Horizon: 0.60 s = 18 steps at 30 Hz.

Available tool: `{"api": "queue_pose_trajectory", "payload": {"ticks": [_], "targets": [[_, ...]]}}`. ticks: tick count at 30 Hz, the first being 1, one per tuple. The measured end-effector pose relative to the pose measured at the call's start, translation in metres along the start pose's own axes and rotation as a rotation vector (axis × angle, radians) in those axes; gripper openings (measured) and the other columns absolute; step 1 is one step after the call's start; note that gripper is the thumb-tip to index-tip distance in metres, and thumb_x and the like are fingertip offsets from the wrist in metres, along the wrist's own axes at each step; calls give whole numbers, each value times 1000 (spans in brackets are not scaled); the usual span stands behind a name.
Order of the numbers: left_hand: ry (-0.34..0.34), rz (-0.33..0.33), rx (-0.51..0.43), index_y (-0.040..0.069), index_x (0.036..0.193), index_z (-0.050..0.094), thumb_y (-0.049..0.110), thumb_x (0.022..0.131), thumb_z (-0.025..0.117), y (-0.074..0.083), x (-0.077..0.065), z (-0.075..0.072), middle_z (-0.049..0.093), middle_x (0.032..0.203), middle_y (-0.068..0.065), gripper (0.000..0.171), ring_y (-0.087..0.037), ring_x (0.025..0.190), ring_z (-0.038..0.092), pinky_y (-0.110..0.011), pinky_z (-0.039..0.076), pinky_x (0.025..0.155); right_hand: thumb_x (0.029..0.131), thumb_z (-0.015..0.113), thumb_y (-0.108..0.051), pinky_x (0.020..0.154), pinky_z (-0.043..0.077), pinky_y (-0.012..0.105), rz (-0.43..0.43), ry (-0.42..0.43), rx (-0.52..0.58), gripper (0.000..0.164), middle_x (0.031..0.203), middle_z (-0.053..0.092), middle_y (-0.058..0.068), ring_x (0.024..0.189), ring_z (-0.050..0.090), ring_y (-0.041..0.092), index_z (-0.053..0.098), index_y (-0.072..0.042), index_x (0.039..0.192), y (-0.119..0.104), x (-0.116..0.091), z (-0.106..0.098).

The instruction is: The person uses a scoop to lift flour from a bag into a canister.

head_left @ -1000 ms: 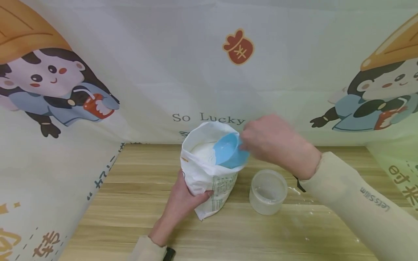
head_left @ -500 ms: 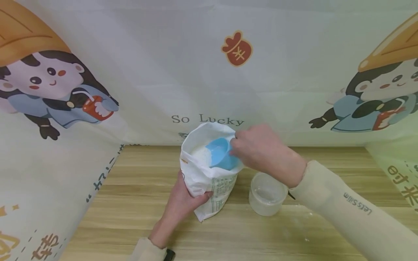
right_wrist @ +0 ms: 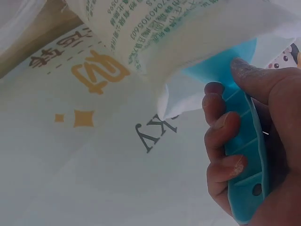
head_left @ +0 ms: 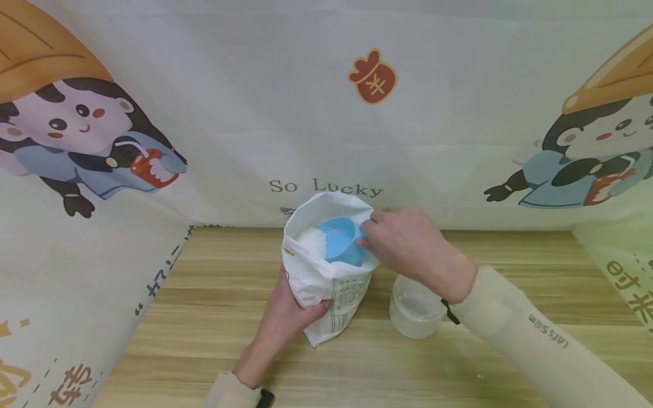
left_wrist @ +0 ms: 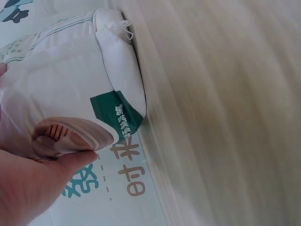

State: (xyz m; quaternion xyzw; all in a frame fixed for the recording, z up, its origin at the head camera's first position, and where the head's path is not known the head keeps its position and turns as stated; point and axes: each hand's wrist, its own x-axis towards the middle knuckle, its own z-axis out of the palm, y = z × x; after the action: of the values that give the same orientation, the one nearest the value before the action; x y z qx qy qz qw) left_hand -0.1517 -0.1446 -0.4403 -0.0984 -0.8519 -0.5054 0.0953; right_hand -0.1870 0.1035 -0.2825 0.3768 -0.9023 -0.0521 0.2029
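A white flour bag [head_left: 351,292] stands open at the top on the wooden table, loose white powder [head_left: 310,241] showing inside. My left hand [head_left: 288,309] grips the bag's lower side, thumb across its front; the left wrist view shows that hand [left_wrist: 33,183] against the bag's printed picture and green label. In the bag's mouth sits a blue scoop [head_left: 339,235], its bowl against the powder. My right hand [head_left: 410,241] holds the scoop by its handle at the bag's right rim. Seen from the right wrist, the fingers curl round the ribbed handle [right_wrist: 245,150].
Right of the bag, a clear plastic tub [head_left: 415,314] stands on the table [head_left: 214,300], partly under the right forearm. White specks of powder lie on the wood further right. A printed cloth backdrop [head_left: 245,85] rises behind and along both sides.
The scoop and right hand have moved left and lower into the bag, and the powder now heaps up left of the bowl. The right forearm overlaps more of the tub. The left hand keeps its grip.
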Motion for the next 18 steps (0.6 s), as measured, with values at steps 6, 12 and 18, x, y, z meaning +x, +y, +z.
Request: {"api": "queue_pose_trajectory", "payload": {"ticks": [6, 12, 18], "targets": [[6, -11, -6, 10, 151, 33, 23, 71, 93, 1, -1, 1, 62, 126, -9, 101, -27, 109, 63, -50, 52, 94, 96, 76, -34, 49, 45, 33, 50, 2, 99, 29, 76, 60, 2, 61, 51, 20, 65, -10, 83, 3, -5, 7], [12, -31, 8, 10, 152, 32, 25, 71, 93, 2, 0, 1, 62, 126, -10, 103, -28, 108, 63, -50, 52, 93, 95, 77, -29, 55, 51, 37, 79, 18, 179, 24, 78, 59, 0, 63, 54, 20, 66, -9, 87, 12, -10, 8], [12, -26, 8, 9, 151, 33, 25, 71, 93, 1, 0, 1, 62, 125, -10, 101, -28, 108, 62, -50, 52, 93, 98, 74, -29, 60, 52, 39, 119, 25, 255, 20, 82, 63, 0, 67, 57, 19, 71, -9, 96, 23, -19, 7]]}}
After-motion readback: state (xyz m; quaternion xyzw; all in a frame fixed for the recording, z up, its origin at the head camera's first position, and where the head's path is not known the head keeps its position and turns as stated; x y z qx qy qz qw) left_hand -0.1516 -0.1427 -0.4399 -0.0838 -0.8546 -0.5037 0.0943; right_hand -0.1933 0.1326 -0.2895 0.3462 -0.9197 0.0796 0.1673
